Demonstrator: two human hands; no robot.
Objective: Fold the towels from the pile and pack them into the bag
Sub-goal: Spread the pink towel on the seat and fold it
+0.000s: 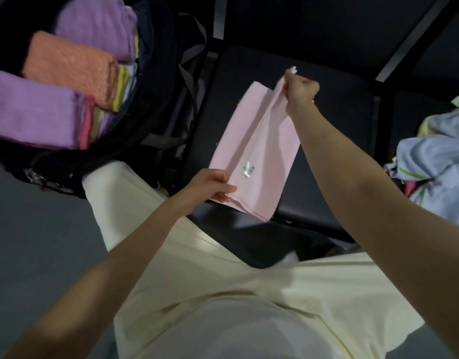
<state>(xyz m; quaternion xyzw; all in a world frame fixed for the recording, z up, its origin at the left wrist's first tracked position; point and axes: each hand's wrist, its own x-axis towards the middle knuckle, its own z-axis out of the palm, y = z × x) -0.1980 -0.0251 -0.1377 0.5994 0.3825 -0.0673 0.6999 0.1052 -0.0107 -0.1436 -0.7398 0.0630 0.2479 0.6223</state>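
Over the dark seat [326,104] in front of me, the black bag [156,81] on my left holds folded towels [68,71], and the unfolded pile [435,156] lies at my right. Between them I hold a pink towel [259,151]: my right hand [299,90] pinches its far edge, my left hand [210,187] grips its near corner.
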